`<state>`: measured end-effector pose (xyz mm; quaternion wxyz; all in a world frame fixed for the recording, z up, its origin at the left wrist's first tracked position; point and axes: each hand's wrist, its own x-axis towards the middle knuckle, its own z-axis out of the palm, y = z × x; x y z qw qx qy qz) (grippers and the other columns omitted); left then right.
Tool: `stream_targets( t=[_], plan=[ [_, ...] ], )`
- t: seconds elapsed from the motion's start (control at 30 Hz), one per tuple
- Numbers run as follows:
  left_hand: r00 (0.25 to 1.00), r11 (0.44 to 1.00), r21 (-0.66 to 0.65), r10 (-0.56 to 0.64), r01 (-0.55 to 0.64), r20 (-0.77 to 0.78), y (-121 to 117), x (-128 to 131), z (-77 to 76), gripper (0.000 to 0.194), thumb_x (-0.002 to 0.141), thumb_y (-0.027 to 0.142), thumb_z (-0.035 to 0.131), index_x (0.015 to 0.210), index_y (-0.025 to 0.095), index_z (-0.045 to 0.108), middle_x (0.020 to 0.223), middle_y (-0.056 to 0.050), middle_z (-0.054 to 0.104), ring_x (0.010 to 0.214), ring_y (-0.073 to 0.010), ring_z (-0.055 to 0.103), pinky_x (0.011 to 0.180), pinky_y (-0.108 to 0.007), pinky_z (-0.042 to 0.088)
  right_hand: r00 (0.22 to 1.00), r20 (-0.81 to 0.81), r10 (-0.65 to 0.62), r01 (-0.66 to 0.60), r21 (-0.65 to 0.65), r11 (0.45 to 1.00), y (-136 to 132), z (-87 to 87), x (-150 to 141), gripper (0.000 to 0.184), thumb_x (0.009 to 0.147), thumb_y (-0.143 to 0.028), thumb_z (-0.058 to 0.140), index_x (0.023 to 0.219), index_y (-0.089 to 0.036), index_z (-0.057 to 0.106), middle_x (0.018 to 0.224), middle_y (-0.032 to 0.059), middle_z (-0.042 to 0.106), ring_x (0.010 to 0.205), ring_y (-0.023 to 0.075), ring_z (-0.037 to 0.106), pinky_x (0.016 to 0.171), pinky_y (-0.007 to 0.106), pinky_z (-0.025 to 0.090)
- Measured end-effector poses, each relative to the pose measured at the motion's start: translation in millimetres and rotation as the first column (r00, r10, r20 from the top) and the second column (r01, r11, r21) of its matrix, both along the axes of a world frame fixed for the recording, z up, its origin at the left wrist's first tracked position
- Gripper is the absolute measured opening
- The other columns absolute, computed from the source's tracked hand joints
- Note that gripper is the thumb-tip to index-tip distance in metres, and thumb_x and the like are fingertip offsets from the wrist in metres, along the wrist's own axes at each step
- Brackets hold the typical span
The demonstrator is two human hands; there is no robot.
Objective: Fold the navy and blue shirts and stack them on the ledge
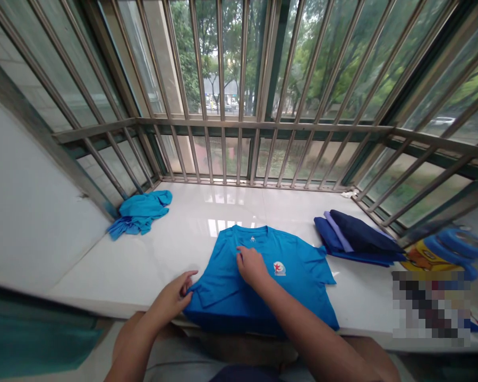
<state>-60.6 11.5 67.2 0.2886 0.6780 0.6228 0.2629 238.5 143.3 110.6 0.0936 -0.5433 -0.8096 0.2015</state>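
Note:
A bright blue t-shirt (290, 276) with a small round chest logo lies flat on the white window ledge (151, 260), its collar pointing toward the window. Its left side is folded in over the body. My left hand (174, 295) pinches the folded left edge of the shirt near the sleeve. My right hand (252, 265) presses down on the upper middle of the shirt, fingers curled and pinching the cloth just below the collar.
A crumpled blue garment (141, 212) lies at the ledge's far left corner. A stack of folded navy clothes (356, 237) sits on the right. Blue and yellow items (446, 249) lie at the right edge. Metal window bars (223, 127) enclose the ledge.

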Motion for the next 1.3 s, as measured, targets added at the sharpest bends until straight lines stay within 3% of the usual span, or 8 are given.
stream_targets(
  t=[0.17, 0.37, 0.63, 0.8, 0.9, 1.03, 1.13, 1.3],
  plan=[
    [0.997, 0.996, -0.048, 0.079, -0.078, 0.003, 2.1, 6.1, 4.2, 0.052, 0.09, 0.037, 0.062, 0.141, 0.027, 0.069, 0.095, 0.0, 0.074, 0.082, -0.0199, 0.067, 0.08, -0.032, 0.055, 0.998, 0.066, -0.004, 0.008, -0.066, 0.998, 57.7, 11.3, -48.7, 0.038, 0.104, -0.038, 0.065, 0.134, -0.016, 0.07, 0.139, 0.0208, 0.069, 0.126, 0.0362, 0.067, 0.103, 0.046, 0.052],
    [1.0, 1.0, 0.002, 0.022, -0.022, 0.011, 3.0, 8.7, -0.6, 0.046, 0.087, 0.024, 0.057, 0.128, 0.029, 0.077, 0.098, -0.002, 0.074, 0.083, -0.0197, 0.066, 0.079, -0.031, 0.052, 0.999, 0.029, 0.046, -0.042, -0.118, 0.992, 93.7, 7.9, -88.1, 0.024, 0.106, -0.037, 0.068, 0.12, -0.018, 0.073, 0.129, 0.0104, 0.072, 0.116, 0.0255, 0.07, 0.101, 0.044, 0.057],
    [0.999, 0.997, 0.071, -0.01, 0.006, 0.046, 0.1, 9.7, 2.2, 0.047, 0.078, 0.013, 0.051, 0.111, 0.027, 0.082, 0.105, -0.005, 0.075, 0.101, -0.0244, 0.071, 0.093, -0.036, 0.054, 0.991, -0.081, 0.107, -0.114, -0.078, 0.99, 106.5, -1.8, -119.1, 0.025, 0.109, -0.028, 0.06, 0.134, -0.024, 0.064, 0.113, 0.0036, 0.078, 0.105, 0.0204, 0.071, 0.085, 0.029, 0.051],
    [0.997, 0.996, 0.051, 0.073, -0.071, -0.028, 3.5, 12.5, 9.3, 0.031, 0.101, 0.031, 0.051, 0.1, 0.028, 0.082, 0.099, -0.005, 0.074, 0.09, -0.0227, 0.071, 0.085, -0.035, 0.056, 0.991, -0.076, 0.113, -0.107, 0.082, 0.991, 89.4, 1.6, -114.0, 0.03, 0.107, -0.025, 0.06, 0.136, -0.022, 0.065, 0.137, 0.0121, 0.07, 0.126, 0.0277, 0.061, 0.099, 0.035, 0.046],
    [0.979, 0.979, 0.13, 0.171, -0.156, -0.112, 19.0, 18.3, 12.9, 0.039, 0.109, 0.044, 0.045, 0.097, 0.026, 0.079, 0.099, -0.007, 0.074, 0.09, -0.024, 0.072, 0.089, -0.039, 0.057, 0.991, -0.06, 0.117, -0.106, 0.16, 0.981, 63.1, 4.2, -86.6, 0.029, 0.11, -0.032, 0.056, 0.136, -0.024, 0.066, 0.137, 0.012, 0.069, 0.129, 0.0283, 0.058, 0.103, 0.037, 0.045],
    [0.977, 0.954, 0.299, 0.087, -0.026, -0.192, 58.7, 47.3, 9.9, 0.042, 0.111, 0.038, 0.039, 0.118, 0.024, 0.077, 0.122, -0.012, 0.078, 0.118, -0.0278, 0.071, 0.111, -0.046, 0.054, 0.998, -0.023, 0.064, -0.058, 0.206, 0.977, 29.8, 4.5, -15.1, 0.028, 0.113, -0.035, 0.05, 0.129, -0.026, 0.071, 0.132, 0.0089, 0.071, 0.125, 0.0255, 0.06, 0.107, 0.036, 0.044],
    [0.958, 0.961, 0.268, 0.012, 0.069, -0.286, 91.9, 78.9, 0.9, 0.048, 0.11, 0.038, 0.042, 0.143, 0.017, 0.069, 0.154, -0.016, 0.066, 0.146, -0.0323, 0.059, 0.126, -0.053, 0.043, 0.981, 0.056, -0.186, 0.17, 0.212, 0.962, 15.8, 5.4, 64.5, 0.032, 0.113, -0.031, 0.045, 0.128, -0.024, 0.072, 0.129, 0.0119, 0.072, 0.12, 0.0274, 0.064, 0.103, 0.038, 0.046],
    [0.897, 0.989, 0.143, 0.042, 0.024, -0.44, 124.6, 96.6, -17.6, 0.065, 0.107, 0.046, 0.048, 0.162, 0.013, 0.052, 0.173, -0.02, 0.042, 0.162, -0.0388, 0.038, 0.132, -0.064, 0.029, 0.667, 0.187, -0.722, 0.672, 0.27, 0.69, -9.0, 4.0, 195.5, 0.046, 0.11, -0.038, 0.045, 0.14, -0.007, 0.064, 0.133, 0.0313, 0.066, 0.12, 0.0428, 0.064, 0.092, 0.053, 0.053]
  ],
)
